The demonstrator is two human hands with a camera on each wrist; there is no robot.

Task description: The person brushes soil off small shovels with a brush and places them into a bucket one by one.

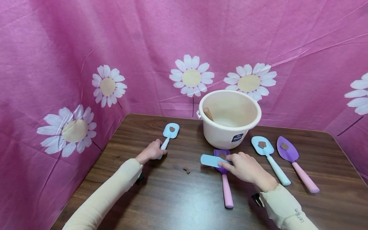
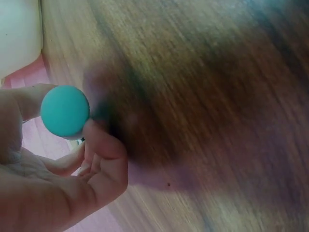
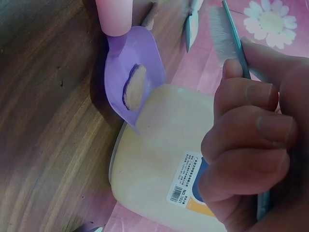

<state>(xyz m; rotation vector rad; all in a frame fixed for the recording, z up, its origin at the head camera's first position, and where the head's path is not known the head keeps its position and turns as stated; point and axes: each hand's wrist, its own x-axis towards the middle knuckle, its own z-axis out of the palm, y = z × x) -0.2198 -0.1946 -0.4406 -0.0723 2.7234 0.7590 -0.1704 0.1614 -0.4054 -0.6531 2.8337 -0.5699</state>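
At the left of the table, my left hand (image 1: 151, 150) grips the handle of a light blue toy shovel (image 1: 174, 125). A brown flat piece (image 1: 172, 129) lies on its blade. The left wrist view shows the round handle end (image 2: 65, 111) between thumb and fingers. My right hand (image 1: 244, 166) pinches a light blue brush (image 1: 210, 160); its pale bristles (image 3: 221, 36) show in the right wrist view. Below the brush lies a purple shovel (image 3: 150, 53) with a pink handle (image 1: 227, 191), partly hidden by the brush. Its blade bears another brown piece (image 3: 135, 89).
A cream bucket (image 1: 215, 135) stands behind the purple shovel, with a wooden stick (image 1: 208, 114) inside. On the right lie a second blue shovel (image 1: 268, 148) and another purple shovel (image 1: 290, 155), each with a brown piece. A brown scrap (image 1: 187, 171) lies between my hands. A pink flowered cloth (image 1: 149, 38) hangs behind.
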